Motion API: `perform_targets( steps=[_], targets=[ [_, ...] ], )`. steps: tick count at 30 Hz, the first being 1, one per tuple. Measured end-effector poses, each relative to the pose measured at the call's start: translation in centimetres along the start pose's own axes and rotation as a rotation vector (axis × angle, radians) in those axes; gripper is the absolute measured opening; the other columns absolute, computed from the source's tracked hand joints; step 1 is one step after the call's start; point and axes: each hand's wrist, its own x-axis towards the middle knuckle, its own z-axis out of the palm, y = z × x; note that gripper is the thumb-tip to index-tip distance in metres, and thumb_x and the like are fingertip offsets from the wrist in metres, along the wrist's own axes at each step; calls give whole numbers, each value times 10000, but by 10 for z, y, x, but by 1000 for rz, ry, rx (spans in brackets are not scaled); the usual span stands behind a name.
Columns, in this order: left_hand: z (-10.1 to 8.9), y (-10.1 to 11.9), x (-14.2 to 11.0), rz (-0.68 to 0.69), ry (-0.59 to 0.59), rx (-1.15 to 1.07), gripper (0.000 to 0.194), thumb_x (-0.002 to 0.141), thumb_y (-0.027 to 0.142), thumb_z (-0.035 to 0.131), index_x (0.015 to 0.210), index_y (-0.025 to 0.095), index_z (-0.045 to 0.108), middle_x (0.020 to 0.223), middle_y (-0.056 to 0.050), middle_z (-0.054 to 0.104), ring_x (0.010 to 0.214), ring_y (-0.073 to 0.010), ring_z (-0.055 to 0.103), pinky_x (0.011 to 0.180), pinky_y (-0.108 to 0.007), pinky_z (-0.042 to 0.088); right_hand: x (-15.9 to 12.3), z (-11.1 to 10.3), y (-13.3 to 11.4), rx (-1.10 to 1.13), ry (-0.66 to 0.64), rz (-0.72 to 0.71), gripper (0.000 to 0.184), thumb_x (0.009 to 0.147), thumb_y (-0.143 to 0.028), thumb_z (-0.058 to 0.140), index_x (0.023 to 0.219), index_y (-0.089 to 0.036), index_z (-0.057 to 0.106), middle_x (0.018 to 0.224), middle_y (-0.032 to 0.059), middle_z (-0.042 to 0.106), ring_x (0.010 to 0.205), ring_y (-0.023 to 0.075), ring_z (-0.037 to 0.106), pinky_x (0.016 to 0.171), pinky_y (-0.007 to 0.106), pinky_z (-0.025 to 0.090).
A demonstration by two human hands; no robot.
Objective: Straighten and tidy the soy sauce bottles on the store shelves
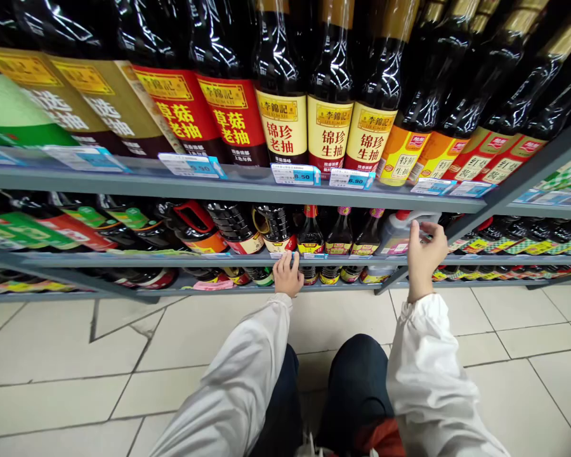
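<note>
My left hand (288,277) rests with bent, slightly parted fingers on the front edge of the middle shelf (228,261), over a price tag and just below a dark bottle with a moulded handle (273,225). It holds nothing. On the same shelf to the right, my right hand (427,257) has its thumb and fingers curled at the handle side of a translucent plastic jug (393,233) with a red cap. The hand hides part of this jug, which stands beside several small-necked sauce bottles (340,235).
Tall soy sauce bottles (282,120) line the shelf above, with price tags (295,174) along its edge. A slanting grey upright (528,162) divides the shelving to the right. More bottles (330,275) stand on the bottom shelf. Pale floor tiles (66,352) lie below.
</note>
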Motion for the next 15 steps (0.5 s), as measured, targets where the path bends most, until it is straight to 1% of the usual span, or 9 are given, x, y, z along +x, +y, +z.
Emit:
perform_targets(
  steps=[1, 2, 4, 5, 6, 7, 9, 11, 15],
  targets=[
    [-2, 0, 0, 2, -11, -1, 655, 835, 216, 561, 1479, 97, 553, 1552, -231, 472, 1458, -383, 430, 1218, -552, 283, 8, -3, 11, -61, -13, -47, 533, 931, -659, 549, 1044, -148, 655, 1047, 152, 716, 1025, 286, 649, 923, 419, 515],
    [-3, 0, 1, -1, -25, -5, 660, 829, 219, 563, 1478, 102, 555, 1551, -230, 475, 1457, -388, 430, 1216, -560, 285, 16, -2, 22, -111, -79, -117, 571, 904, -686, 578, 1056, -142, 658, 1084, 167, 711, 1073, 305, 631, 976, 442, 489],
    [-5, -1, 2, -17, -56, -20, 673, 806, 232, 576, 1469, 117, 570, 1535, -230, 495, 1445, -404, 441, 1201, -584, 301, 31, 4, 40, -186, -282, -291, 646, 865, -732, 612, 1110, -136, 656, 1162, 188, 692, 1150, 330, 598, 1048, 468, 440],
    [-5, -2, 3, -25, -66, -29, 681, 796, 235, 580, 1467, 124, 574, 1529, -230, 502, 1441, -410, 443, 1195, -594, 306, 35, 9, 46, -216, -358, -370, 682, 861, -748, 613, 1151, -131, 646, 1201, 195, 678, 1184, 336, 581, 1073, 475, 419],
    [-6, -2, 3, -30, -72, -37, 689, 789, 233, 581, 1470, 126, 571, 1529, -231, 501, 1442, -413, 441, 1195, -600, 305, 38, 14, 51, -252, -395, -429, 714, 863, -761, 606, 1186, -125, 634, 1230, 203, 664, 1213, 340, 563, 1099, 483, 394],
    [-6, -1, 4, -31, -72, -45, 694, 788, 227, 579, 1474, 124, 565, 1534, -234, 494, 1447, -413, 434, 1199, -599, 297, 38, 20, 54, -295, -396, -462, 739, 871, -771, 590, 1209, -115, 624, 1247, 211, 652, 1235, 345, 547, 1126, 493, 364],
    [-7, 0, 5, -28, -68, -58, 689, 793, 212, 570, 1474, 109, 560, 1543, -241, 479, 1456, -407, 425, 1213, -588, 279, 35, 28, 58, -383, -331, -468, 775, 899, -778, 540, 1241, -85, 605, 1277, 234, 630, 1272, 351, 517, 1167, 505, 311],
    [-7, 0, 5, -33, -63, -63, 679, 789, 209, 569, 1459, 104, 572, 1539, -239, 485, 1450, -400, 435, 1215, -575, 282, 27, 34, 59, -446, -273, -446, 792, 925, -773, 490, 1255, -60, 593, 1311, 256, 606, 1297, 356, 491, 1172, 501, 302],
    [-8, 5, 4, -46, -54, -66, 689, 767, 225, 576, 1445, 103, 578, 1521, -229, 509, 1438, -390, 451, 1212, -558, 297, 16, 37, 60, -474, -225, -414, 765, 973, -734, 420, 1298, -57, 567, 1356, 259, 579, 1314, 361, 470, 1162, 510, 303]
  ],
)
